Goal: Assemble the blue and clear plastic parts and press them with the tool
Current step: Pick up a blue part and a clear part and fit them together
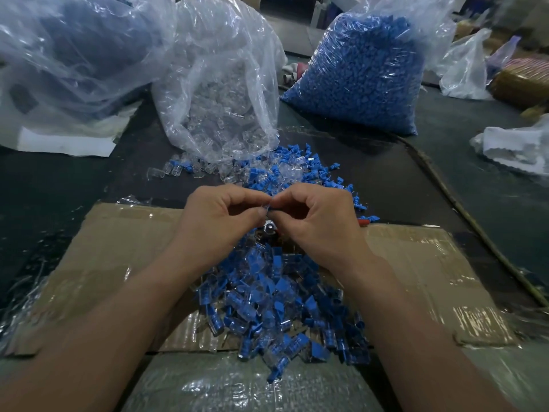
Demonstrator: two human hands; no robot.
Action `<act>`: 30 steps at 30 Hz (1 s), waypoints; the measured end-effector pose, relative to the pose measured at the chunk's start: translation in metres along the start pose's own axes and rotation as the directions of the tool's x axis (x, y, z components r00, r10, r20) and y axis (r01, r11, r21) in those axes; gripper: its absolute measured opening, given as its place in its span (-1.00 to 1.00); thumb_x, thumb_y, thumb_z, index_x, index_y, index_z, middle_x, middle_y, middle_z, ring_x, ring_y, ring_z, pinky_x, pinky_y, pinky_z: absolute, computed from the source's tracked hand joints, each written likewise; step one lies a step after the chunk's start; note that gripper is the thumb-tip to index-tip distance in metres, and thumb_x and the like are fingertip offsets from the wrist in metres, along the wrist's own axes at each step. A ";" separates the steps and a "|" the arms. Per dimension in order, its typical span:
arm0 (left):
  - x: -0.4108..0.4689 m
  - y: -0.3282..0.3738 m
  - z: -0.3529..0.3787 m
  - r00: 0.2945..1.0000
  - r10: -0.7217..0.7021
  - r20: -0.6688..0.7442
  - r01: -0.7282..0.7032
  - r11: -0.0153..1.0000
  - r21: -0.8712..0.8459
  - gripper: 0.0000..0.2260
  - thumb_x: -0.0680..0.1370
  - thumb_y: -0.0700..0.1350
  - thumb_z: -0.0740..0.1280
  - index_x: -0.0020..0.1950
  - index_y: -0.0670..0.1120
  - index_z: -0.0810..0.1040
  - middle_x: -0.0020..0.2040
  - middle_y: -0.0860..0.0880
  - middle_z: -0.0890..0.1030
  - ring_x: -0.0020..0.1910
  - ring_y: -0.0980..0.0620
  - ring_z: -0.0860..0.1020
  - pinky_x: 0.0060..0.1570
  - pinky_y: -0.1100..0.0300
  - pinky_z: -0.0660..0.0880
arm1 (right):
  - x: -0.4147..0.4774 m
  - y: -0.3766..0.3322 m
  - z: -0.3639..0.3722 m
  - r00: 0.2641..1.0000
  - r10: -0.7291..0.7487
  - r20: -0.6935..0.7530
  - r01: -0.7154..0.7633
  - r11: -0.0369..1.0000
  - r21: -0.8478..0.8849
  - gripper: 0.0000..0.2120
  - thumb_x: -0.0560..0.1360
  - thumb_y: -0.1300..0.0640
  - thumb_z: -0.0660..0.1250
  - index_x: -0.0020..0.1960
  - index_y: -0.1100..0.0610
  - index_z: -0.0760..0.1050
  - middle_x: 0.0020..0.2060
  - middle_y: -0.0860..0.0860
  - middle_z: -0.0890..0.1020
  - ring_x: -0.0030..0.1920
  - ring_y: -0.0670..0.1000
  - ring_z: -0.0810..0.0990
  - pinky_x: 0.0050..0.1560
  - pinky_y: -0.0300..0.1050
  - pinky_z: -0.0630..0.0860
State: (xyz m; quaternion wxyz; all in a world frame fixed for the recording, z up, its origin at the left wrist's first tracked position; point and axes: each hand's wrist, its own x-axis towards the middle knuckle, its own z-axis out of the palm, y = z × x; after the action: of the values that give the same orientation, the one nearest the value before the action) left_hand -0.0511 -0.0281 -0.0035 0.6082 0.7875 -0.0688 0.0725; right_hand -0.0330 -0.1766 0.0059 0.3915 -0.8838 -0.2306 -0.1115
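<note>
Plastic part [267,207] pinched between left grip [219,218], right grip [318,221], above pile [276,307]

Both hands met above a pile of assembled pieces [276,301], the left hand [219,215] and right hand [315,218] pinching a small clear-and-blue part [269,208] between fingertips over flattened cardboard [113,248].

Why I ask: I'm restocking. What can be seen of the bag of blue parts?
The blue bag is thin clear film, creased and glossy, packed nearly full with small blue plastic parts. It sits bulging on the dark table, far right, beyond the loose parts. Its slack top is crumpled above the fill.
</note>
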 end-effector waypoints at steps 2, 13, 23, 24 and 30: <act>0.000 0.000 -0.001 1.000 -0.007 0.016 0.008 0.999 -0.044 -0.75 0.45 -0.29 0.37 -0.17 0.09 0.59 -0.36 0.16 0.64 -0.36 0.29 0.58 -0.37 0.49 0.44 | 0.000 0.001 0.000 1.000 -0.003 -0.013 0.003 0.999 0.035 -0.85 0.36 0.22 0.48 -0.07 0.19 0.62 -0.26 -0.06 0.61 -0.26 -0.13 0.57 -0.17 -0.31 0.53; 0.007 -0.003 -0.004 0.992 -0.120 0.026 0.120 0.897 -0.426 -0.90 0.27 -0.22 0.37 -0.24 -0.11 0.61 -0.39 -0.05 0.65 -0.42 0.09 0.61 -0.39 0.33 0.53 | 0.000 0.004 0.000 0.998 -0.056 -0.007 0.056 0.977 0.208 -0.70 0.33 0.26 0.48 0.06 0.21 0.60 -0.13 0.01 0.64 -0.15 -0.08 0.63 -0.05 -0.26 0.56; 0.008 -0.004 -0.004 0.984 -0.160 0.076 0.177 0.867 -0.466 -0.89 0.23 -0.21 0.38 -0.27 -0.13 0.63 -0.40 -0.11 0.64 -0.44 0.05 0.61 -0.41 0.31 0.53 | 0.000 0.009 -0.001 0.992 -0.103 -0.072 0.114 0.976 0.184 -0.75 0.33 0.29 0.47 0.00 0.23 0.61 -0.18 -0.06 0.62 -0.15 -0.10 0.62 -0.09 -0.30 0.56; 0.008 -0.004 -0.004 0.984 -0.161 0.079 0.179 0.865 -0.469 -0.89 0.23 -0.21 0.38 -0.26 -0.13 0.62 -0.40 -0.11 0.64 -0.44 0.05 0.61 -0.42 0.31 0.53 | 0.000 0.009 -0.001 0.991 -0.109 -0.079 0.122 0.976 0.180 -0.75 0.32 0.29 0.47 0.00 0.24 0.62 -0.18 -0.06 0.62 -0.15 -0.11 0.62 -0.09 -0.31 0.56; 0.008 -0.003 -0.004 0.980 -0.174 0.102 0.201 0.852 -0.483 -0.86 0.23 -0.22 0.38 -0.23 -0.18 0.60 -0.39 -0.13 0.64 -0.44 0.03 0.61 -0.43 0.31 0.53 | 0.000 0.010 -0.002 0.986 -0.130 -0.104 0.145 0.979 0.147 -0.76 0.31 0.28 0.48 -0.02 0.25 0.62 -0.20 -0.08 0.60 -0.16 -0.16 0.60 -0.11 -0.38 0.53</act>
State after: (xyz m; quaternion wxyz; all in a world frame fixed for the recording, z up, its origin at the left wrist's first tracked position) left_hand -0.0427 -0.0234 -0.0036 0.7901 0.6119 -0.0243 -0.0284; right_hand -0.0282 -0.1838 0.0008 0.4602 -0.8267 -0.2805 -0.1616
